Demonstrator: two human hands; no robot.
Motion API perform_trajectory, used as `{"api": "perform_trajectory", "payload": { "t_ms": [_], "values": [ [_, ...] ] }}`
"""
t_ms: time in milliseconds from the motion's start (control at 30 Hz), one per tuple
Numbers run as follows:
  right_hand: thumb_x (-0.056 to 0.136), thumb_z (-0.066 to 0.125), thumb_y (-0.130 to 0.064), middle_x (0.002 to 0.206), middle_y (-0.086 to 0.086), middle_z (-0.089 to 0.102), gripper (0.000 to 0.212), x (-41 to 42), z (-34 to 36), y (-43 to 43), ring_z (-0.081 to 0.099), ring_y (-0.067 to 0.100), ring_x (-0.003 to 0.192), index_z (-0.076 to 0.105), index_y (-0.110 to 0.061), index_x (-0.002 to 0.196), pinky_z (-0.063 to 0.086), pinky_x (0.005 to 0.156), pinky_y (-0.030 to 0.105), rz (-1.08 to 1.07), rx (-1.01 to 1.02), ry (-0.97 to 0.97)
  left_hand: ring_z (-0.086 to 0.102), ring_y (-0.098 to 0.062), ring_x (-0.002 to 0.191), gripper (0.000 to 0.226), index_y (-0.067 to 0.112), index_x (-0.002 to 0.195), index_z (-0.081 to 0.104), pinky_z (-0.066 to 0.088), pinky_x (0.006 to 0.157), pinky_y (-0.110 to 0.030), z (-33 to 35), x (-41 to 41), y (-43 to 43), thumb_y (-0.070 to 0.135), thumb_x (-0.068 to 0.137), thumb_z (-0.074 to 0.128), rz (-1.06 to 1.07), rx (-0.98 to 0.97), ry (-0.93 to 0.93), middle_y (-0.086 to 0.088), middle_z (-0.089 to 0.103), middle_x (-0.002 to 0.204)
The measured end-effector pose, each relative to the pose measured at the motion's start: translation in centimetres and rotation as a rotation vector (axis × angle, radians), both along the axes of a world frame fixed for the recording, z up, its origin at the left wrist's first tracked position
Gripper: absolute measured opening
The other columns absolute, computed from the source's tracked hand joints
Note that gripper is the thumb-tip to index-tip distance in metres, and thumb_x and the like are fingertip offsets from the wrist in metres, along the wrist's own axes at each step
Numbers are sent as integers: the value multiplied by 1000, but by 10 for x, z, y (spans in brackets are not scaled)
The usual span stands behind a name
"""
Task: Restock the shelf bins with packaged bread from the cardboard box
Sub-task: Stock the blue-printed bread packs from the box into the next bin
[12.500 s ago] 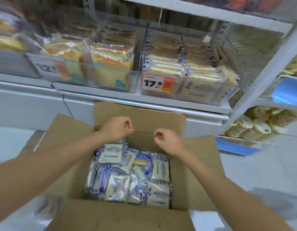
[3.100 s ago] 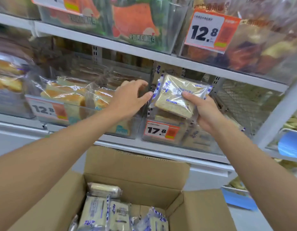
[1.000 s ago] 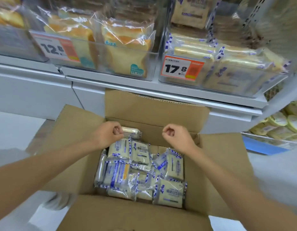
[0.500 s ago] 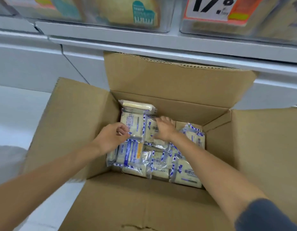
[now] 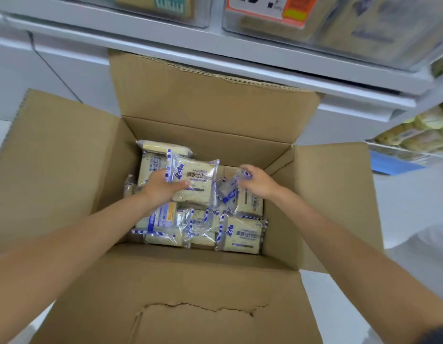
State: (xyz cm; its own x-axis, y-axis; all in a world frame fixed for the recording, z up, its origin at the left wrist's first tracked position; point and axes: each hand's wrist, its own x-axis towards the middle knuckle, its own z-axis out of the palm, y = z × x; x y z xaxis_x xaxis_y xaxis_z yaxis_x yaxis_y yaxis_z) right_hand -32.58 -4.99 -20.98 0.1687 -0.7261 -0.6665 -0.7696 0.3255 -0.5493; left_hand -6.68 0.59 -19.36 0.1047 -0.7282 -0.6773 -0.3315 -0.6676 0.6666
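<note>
Two pickups under way in box (image 5: pixel 66 170): left hand (image 5: pixel 163 187) grips a pack (image 5: pixel 198 184); right hand (image 5: pixel 260 182) pinches second pack (image 5: pixel 231 194) by its wrapper. Next: lift both to bin (image 5: pixel 327 45).

One box (image 5: pixel 215 281), two hands (image 5: pixel 163 187), two bins (image 5: pixel 364 38), roughly nine bread packs (image 5: pixel 241 234).

Matt brown corrugated cardboard box (image 5: pixel 66 170), glossy crinkled clear plastic bread packs (image 5: pixel 240 234)

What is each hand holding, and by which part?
The left hand grips a bread packet at its lower left edge, thumb across the front. The right hand pinches a second packet by its clear top seam.
</note>
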Motion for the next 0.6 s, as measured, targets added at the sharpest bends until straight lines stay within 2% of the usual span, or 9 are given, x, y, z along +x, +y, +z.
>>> {"api": "perform_trajectory", "payload": {
  "t_ms": [67,133,200,267,333,433,467,533,600],
  "values": [
    [95,52,-18,154,13,31,63,-7,-30,14,46,30,131,25,-25,152,43,102,39,5,82,142,50,-31,127,80,4,144,39,42,107,-48,-4,14,4,38,82,76,39,15,-22,-5,52,135],
    [94,51,-16,163,13,0,75,0,-58,30,8,33,149,10,-30,155,23,117,48,25,147,181,53,-34,124,76,6,138,48,43,106,-50,-8,26,8,45,79,77,28,20,-66,-12,57,134],
    [90,56,-15,163,7,-11,85,14,-73,45,-7,33,150,4,-33,155,13,120,53,24,127,128,60,-31,112,64,7,128,57,44,104,-50,-10,35,13,44,79,76,27,16,-58,-12,66,119],
    [88,60,-16,163,2,6,76,26,-78,53,3,30,150,23,-33,152,16,119,52,70,-16,56,63,-20,102,42,9,117,64,47,101,-43,-10,36,19,33,84,75,29,5,-27,-1,70,105],
    [88,63,-19,160,1,15,64,31,-83,57,11,25,148,37,-29,146,20,118,50,17,-181,85,64,-18,103,33,10,112,66,48,98,-37,-14,36,25,27,85,75,29,13,-17,-1,71,105],
    [81,72,-45,159,7,13,94,38,-91,54,12,28,147,17,-16,153,23,117,49,-245,-75,134,67,-18,102,27,11,108,67,50,98,-39,-16,38,30,23,85,75,33,22,-12,-2,72,104],
    [79,72,-52,156,10,19,97,42,-91,52,17,29,145,20,-13,152,25,116,48,-259,-12,156,68,-17,101,25,11,108,68,51,97,-40,-16,39,32,21,85,75,38,23,-10,-1,73,104],
    [79,70,-56,147,9,29,81,52,-91,53,25,28,139,41,-13,141,28,114,47,-172,15,245,69,-17,98,22,12,107,69,52,96,-41,-14,40,33,17,86,73,46,20,25,-1,74,102],
    [80,71,-50,132,5,37,59,58,-89,53,35,25,129,51,-16,124,35,109,45,-108,-86,249,70,-17,97,21,12,107,69,53,95,-41,-14,41,33,15,87,72,59,15,45,-2,75,102]
  ]
}}
